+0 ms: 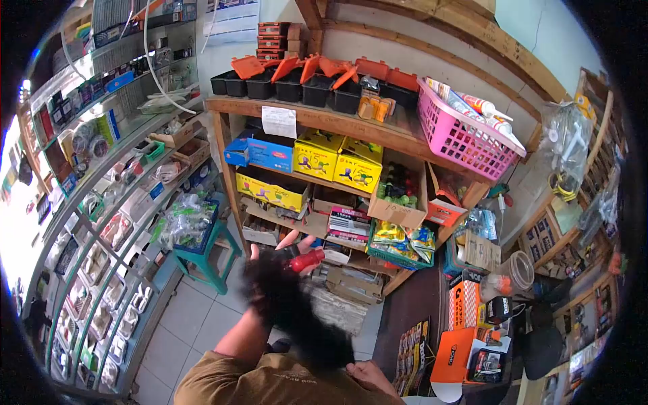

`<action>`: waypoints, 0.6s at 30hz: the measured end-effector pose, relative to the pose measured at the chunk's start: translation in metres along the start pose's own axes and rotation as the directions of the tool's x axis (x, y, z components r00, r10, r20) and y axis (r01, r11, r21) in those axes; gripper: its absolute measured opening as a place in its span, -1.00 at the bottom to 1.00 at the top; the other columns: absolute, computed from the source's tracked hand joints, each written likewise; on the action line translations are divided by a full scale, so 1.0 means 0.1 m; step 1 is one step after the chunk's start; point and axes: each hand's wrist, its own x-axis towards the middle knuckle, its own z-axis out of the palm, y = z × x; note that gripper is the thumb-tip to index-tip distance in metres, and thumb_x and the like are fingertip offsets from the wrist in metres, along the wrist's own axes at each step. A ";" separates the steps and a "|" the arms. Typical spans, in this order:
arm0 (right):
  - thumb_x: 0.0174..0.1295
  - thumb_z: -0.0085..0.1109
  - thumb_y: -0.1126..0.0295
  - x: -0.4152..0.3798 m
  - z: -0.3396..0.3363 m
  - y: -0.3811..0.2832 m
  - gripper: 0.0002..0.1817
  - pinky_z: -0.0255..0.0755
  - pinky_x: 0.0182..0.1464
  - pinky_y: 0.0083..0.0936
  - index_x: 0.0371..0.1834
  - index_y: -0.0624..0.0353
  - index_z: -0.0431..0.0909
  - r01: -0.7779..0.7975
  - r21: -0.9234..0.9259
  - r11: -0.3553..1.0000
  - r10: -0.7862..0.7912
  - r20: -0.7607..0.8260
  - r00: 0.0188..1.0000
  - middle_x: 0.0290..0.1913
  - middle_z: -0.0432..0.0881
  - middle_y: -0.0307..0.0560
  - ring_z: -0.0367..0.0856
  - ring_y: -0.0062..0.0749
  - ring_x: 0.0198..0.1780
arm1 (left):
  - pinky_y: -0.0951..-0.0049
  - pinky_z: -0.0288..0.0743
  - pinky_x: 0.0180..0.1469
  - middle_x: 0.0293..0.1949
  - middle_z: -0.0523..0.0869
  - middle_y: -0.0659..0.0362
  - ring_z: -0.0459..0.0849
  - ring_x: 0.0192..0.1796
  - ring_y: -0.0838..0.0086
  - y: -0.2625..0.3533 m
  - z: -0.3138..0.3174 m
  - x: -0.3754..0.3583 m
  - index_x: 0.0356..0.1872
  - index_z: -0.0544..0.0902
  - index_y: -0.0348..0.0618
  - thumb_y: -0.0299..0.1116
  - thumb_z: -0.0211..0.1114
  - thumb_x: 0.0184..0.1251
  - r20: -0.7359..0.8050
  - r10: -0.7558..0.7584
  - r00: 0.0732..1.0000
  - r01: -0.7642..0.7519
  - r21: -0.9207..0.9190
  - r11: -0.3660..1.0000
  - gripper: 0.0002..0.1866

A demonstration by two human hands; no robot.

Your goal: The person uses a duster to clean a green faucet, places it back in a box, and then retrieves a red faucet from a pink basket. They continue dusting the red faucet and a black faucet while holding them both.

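A black fluffy duster [297, 310] with a red handle [307, 261] hangs in front of my chest, its fluff slightly blurred. My left hand [287, 244] is around the handle end, some fingers stretched out past it; the fluff hides much of the palm. From there the fluff slants down to the right. Its lower tip meets my right hand [370, 374], which is low beside my body with fingers curled together at that tip.
Ahead is a wooden shelf [337, 120] with black bins [260, 89], yellow boxes [316, 156] and a pink basket [466, 135]. To the left are a glass display case [111, 250] and a teal stool [209, 260]. An orange box [453, 356] lies on the right.
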 end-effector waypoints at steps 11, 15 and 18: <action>0.35 -0.13 0.09 0.34 0.26 -0.32 -0.51 0.13 -0.53 -0.64 -0.66 0.20 0.39 -0.088 0.268 0.959 0.102 -0.039 0.994 -0.65 0.36 -0.33 0.25 -0.68 -0.57 | 0.51 0.54 -0.20 0.20 0.32 -0.09 0.50 0.06 0.22 0.75 -0.31 -0.09 0.31 0.10 -0.24 0.37 -0.27 0.19 0.042 0.102 0.994 -0.099 -0.064 0.993 -0.10; 0.29 -0.09 -0.03 0.55 0.37 -0.24 -0.45 0.18 -0.50 -0.47 -0.60 0.28 0.43 0.079 -0.067 0.995 -0.080 -0.017 0.997 -0.71 0.34 -0.27 0.21 -0.55 -0.59 | 0.28 0.25 0.22 0.25 0.29 -0.09 0.39 0.19 0.17 0.84 -0.46 -0.05 0.32 0.13 -0.19 0.38 -0.33 0.19 0.060 0.065 0.996 -0.066 0.024 0.998 -0.11; 0.30 -0.10 -0.02 0.66 0.46 -0.30 -0.44 0.16 -0.50 -0.48 -0.63 0.29 0.39 0.049 -0.111 0.993 -0.048 0.018 0.999 -0.72 0.30 -0.27 0.19 -0.56 -0.59 | 0.21 0.27 0.20 0.22 0.32 -0.12 0.39 0.18 0.04 0.96 -0.68 -0.07 0.32 0.11 -0.22 0.35 -0.36 0.22 0.126 0.054 0.991 -0.026 -0.212 0.977 -0.13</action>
